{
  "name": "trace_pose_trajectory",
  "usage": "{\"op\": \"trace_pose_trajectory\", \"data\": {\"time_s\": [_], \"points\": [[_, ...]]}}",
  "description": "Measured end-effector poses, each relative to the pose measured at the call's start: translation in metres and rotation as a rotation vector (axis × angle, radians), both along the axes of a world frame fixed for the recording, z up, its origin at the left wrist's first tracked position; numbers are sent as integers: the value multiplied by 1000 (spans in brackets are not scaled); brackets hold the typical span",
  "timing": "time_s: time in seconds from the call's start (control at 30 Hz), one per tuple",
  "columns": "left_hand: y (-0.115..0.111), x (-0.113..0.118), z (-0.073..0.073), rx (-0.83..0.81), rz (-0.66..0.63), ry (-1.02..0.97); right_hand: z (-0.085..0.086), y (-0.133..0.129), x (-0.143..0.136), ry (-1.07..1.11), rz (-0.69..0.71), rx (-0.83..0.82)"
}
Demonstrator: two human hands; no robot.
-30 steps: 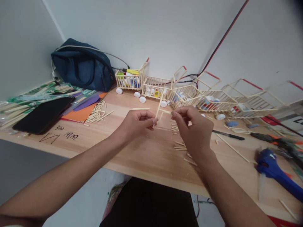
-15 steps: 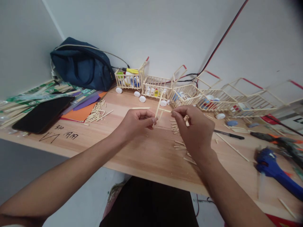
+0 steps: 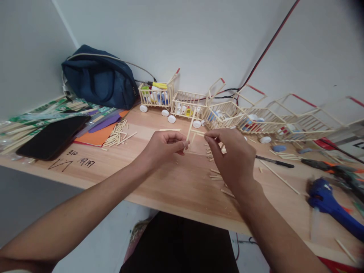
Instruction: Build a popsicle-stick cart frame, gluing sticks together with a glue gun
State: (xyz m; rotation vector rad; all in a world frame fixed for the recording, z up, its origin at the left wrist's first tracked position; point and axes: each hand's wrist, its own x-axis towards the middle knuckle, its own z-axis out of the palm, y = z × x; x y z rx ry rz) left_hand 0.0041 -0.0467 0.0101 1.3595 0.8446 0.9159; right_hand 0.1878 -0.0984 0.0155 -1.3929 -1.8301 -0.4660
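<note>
Between thumb and fingers, my left hand [image 3: 167, 146] pinches a thin wooden stick [image 3: 190, 128] that slants upward over the table. My right hand [image 3: 231, 151] is closed at the fingertips on the end of a short wooden stick [image 3: 198, 132], which runs sideways to the upright one and seems to touch it. Another thin stick shows just beside the upright one. Below and behind my right hand lie several short cut sticks [image 3: 216, 175]. Model shopping carts built from sticks [image 3: 189, 100] stand in a row beyond both hands.
At the left are a blue bag [image 3: 96, 79], a black phone [image 3: 54, 138], orange paper [image 3: 96, 134] and a pile of cut sticks [image 3: 116, 134]. A blue glue gun [image 3: 330, 201], pliers [image 3: 327, 166] and a black pen [image 3: 274, 162] lie at the right. The table's front edge is near.
My right hand has shifted slightly left with its short stick, toward the upright stick. My left hand has hardly moved.
</note>
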Motion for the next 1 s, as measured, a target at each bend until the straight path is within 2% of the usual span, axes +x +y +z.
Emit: {"op": "trace_pose_trajectory", "data": {"time_s": [0.57,1.0], "points": [[0,-1,1,18,-25,20,0,0,-3,-101,-48,-31],[3,-2,0,194,4,156,0,2,2,-109,-43,-34]]}}
